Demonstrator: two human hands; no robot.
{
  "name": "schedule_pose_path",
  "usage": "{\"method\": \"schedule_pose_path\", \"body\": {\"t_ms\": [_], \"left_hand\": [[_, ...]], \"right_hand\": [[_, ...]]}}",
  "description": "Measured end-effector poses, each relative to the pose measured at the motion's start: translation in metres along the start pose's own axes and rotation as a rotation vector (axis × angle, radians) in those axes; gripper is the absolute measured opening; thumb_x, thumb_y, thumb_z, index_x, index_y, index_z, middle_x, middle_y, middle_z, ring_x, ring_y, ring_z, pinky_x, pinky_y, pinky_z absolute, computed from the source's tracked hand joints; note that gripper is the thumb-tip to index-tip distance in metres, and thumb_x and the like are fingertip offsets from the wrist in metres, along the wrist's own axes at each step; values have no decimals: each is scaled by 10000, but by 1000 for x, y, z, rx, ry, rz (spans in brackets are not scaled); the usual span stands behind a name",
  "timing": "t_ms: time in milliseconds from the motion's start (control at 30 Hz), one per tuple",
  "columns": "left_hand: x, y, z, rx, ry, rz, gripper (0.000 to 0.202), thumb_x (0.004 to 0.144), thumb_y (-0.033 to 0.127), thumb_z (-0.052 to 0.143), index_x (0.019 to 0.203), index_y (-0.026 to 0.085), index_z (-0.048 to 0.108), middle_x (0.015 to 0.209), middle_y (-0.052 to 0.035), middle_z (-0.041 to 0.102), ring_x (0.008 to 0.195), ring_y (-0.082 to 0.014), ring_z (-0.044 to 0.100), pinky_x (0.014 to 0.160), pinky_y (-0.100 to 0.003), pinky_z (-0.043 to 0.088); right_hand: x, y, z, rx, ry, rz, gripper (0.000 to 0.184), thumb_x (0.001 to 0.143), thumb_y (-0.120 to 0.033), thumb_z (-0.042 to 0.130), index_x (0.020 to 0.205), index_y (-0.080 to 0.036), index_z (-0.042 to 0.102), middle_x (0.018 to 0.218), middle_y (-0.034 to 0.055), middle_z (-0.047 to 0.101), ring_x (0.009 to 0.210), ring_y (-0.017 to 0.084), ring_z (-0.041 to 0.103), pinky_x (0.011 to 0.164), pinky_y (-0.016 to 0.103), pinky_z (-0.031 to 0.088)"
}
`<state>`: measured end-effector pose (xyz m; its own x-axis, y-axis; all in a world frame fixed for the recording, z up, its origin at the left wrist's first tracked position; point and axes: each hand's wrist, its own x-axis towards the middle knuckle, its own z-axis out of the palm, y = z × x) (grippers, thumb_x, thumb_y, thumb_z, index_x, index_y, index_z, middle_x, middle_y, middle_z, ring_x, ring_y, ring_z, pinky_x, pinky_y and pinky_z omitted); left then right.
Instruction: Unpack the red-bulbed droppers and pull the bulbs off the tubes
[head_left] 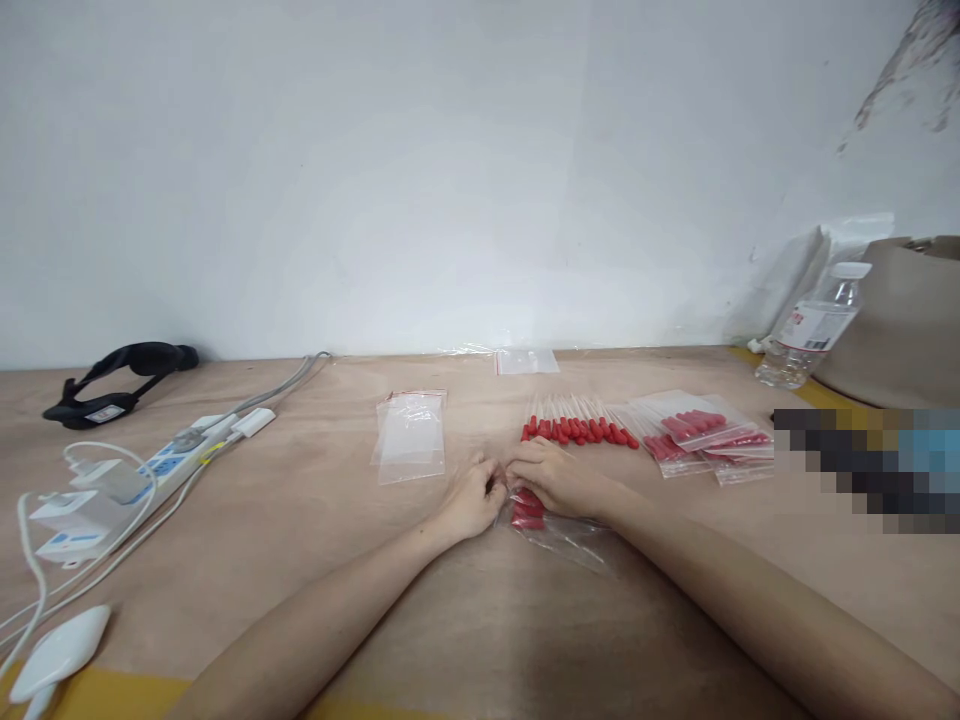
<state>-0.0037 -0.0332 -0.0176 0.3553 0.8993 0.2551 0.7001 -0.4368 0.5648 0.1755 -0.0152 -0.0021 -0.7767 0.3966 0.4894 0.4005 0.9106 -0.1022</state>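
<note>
My left hand (474, 497) and my right hand (551, 474) meet at the middle of the wooden table (300, 520). Both pinch the mouth of a clear plastic bag (559, 530) that lies flat under my right wrist and holds red-bulbed droppers. Just beyond my right hand lies a row of loose droppers (577, 428) with red bulbs and clear stems. A stack of empty clear bags (411, 435) lies to the left of my hands. Several filled bags (701, 435) are piled to the right.
A white power strip (161, 462) with plugs and cables lies at the left, a black strap-like device (112, 385) behind it. A white object (60, 650) sits at the near left edge. A water bottle (814, 325) and grey bag (904, 320) stand at the right by the wall.
</note>
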Motion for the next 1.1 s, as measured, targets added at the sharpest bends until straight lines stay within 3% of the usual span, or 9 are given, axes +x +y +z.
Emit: {"method": "schedule_pose_path", "body": {"t_ms": [167, 267, 433, 500, 600, 700, 833, 967, 1100], "left_hand": [[0, -5, -1, 18, 49, -25, 152, 784, 173, 415, 673, 160, 518, 702, -12, 489, 719, -152, 476, 662, -262, 361], [-2, -6, 0, 34, 79, -14, 149, 786, 186, 418, 676, 162, 515, 710, -13, 493, 735, -155, 481, 670, -264, 369], [-7, -6, 2, 44, 128, -21, 79, 751, 149, 435, 720, 167, 506, 761, -9, 490, 735, -146, 487, 670, -264, 397], [-8, -5, 1, 20, 144, -40, 104, 731, 136, 458, 804, 170, 524, 808, -10, 487, 708, -136, 488, 656, -262, 413], [-9, -5, -1, -12, 159, -27, 188, 720, 106, 477, 872, 176, 562, 855, -20, 485, 739, -137, 503, 685, -263, 429], [-8, -4, -5, -76, 70, 83, 199, 775, 105, 445, 844, 183, 613, 888, -34, 522, 831, -146, 526, 744, -254, 429], [-4, 1, -15, -175, -98, 229, 260, 870, 193, 378, 933, 187, 630, 954, -48, 577, 912, -157, 542, 829, -261, 416], [-1, 7, -23, -243, -204, 230, 291, 891, 300, 372, 1006, 180, 611, 953, -45, 608, 958, -181, 543, 859, -279, 409], [-1, 7, -24, -237, -319, 198, 336, 890, 350, 371, 1132, 183, 534, 995, -36, 600, 921, -173, 549, 838, -282, 415]], "right_hand": [[1, -5, -24, 92, 16, 25, 163, 844, -162, 426, 913, -198, 569, 1038, 68, 553, 934, 149, 512, 798, 297, 408], [0, -11, -37, 125, 23, 137, 213, 829, -153, 447, 1009, -217, 543, 1116, 76, 523, 906, 146, 541, 745, 281, 449], [-20, -24, -49, 32, 55, 468, 113, 806, -213, 505, 894, -211, 575, 878, 35, 586, 685, 126, 550, 617, 249, 448], [-33, -27, -48, 2, 8, 513, 117, 780, -268, 548, 864, -196, 585, 817, 28, 574, 690, 130, 544, 614, 238, 436], [-48, -28, -41, 13, -49, 536, 266, 715, -373, 618, 902, -186, 592, 827, 37, 564, 745, 152, 545, 637, 246, 433], [-55, -25, -30, 79, -65, 557, 338, 709, -413, 615, 961, -190, 584, 866, 47, 566, 745, 156, 544, 649, 264, 439], [-56, -19, -18, 166, -34, 547, 294, 756, -351, 579, 998, -184, 575, 924, 61, 570, 791, 159, 548, 702, 283, 451], [-58, -11, -12, 178, 29, 491, 270, 771, -292, 573, 1024, -198, 584, 973, 68, 573, 901, 176, 535, 793, 310, 443], [-62, -6, -6, 167, 81, 441, 241, 792, -265, 546, 1021, -219, 606, 951, 59, 583, 891, 171, 537, 792, 317, 447]]}}
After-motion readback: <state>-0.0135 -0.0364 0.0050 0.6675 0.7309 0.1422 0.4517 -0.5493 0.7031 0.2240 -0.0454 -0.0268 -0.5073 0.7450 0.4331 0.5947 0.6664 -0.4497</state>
